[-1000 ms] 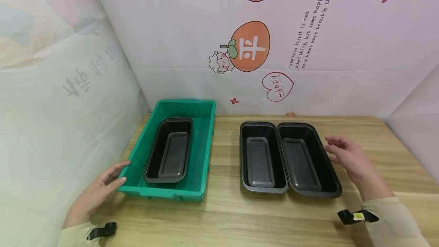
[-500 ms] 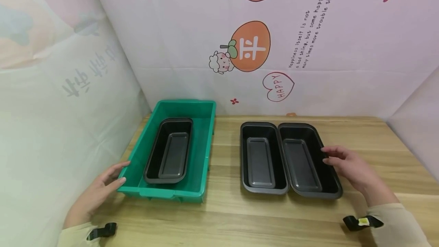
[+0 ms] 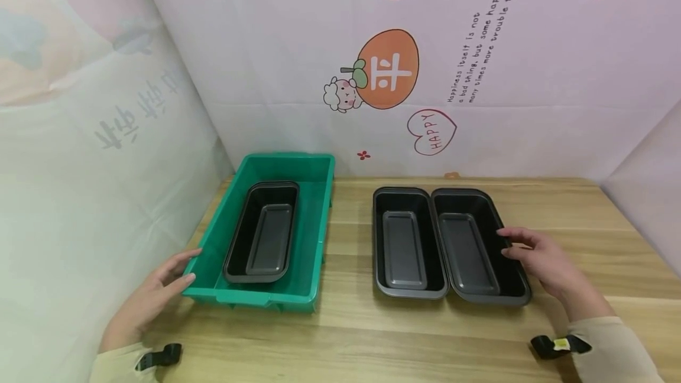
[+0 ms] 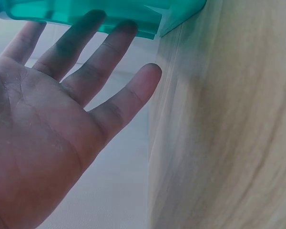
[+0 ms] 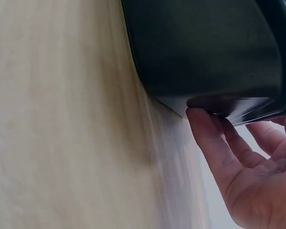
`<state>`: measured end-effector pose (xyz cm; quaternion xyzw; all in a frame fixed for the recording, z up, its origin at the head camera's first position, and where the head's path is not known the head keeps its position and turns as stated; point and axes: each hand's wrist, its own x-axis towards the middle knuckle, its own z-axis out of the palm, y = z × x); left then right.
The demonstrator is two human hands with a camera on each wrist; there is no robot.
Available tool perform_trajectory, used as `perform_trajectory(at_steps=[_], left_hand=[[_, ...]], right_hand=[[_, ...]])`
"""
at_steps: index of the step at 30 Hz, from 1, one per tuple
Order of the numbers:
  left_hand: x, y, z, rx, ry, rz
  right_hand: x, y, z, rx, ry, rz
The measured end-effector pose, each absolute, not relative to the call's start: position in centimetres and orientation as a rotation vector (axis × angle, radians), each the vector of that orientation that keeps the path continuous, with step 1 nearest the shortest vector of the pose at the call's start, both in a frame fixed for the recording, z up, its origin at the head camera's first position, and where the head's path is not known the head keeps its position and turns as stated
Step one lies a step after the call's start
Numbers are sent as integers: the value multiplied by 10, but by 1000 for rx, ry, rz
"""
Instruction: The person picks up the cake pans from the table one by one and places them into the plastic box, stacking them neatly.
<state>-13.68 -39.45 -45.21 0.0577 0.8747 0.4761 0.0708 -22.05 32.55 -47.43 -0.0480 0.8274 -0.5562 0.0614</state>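
Two dark grey loaf pans stand side by side on the table, the right loaf pan (image 3: 468,253) angled slightly against the left loaf pan (image 3: 403,250). My right hand (image 3: 550,268) pinches the right pan's outer long rim, two fingertips showing over its inner side. In the right wrist view, other fingers (image 5: 212,140) lie against the pan's outer wall (image 5: 205,52). At the left, a green plastic tray (image 3: 313,253) holds another loaf pan (image 3: 271,241). My left hand (image 3: 143,303) touches the tray's near left corner; its fingers (image 4: 119,107) are extended and spread in the left wrist view.
The wooden table (image 3: 351,341) runs under everything. A printed white cloth (image 3: 287,75) rises behind it, with further white walls at the left (image 3: 106,194) and right. Wood shows between the tray and the two pans.
My right hand has gone from beside the right pan's outer edge to gripping its rim, slightly nearer me. The left hand, tray and pans look unmoved.
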Motion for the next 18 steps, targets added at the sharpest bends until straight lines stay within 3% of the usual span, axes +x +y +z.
perform_trajectory(at_steps=[18], left_hand=[[-137,-394,-451,161,2641,1425]], right_hand=[[-218,328,-476,-76,2519,-1759]])
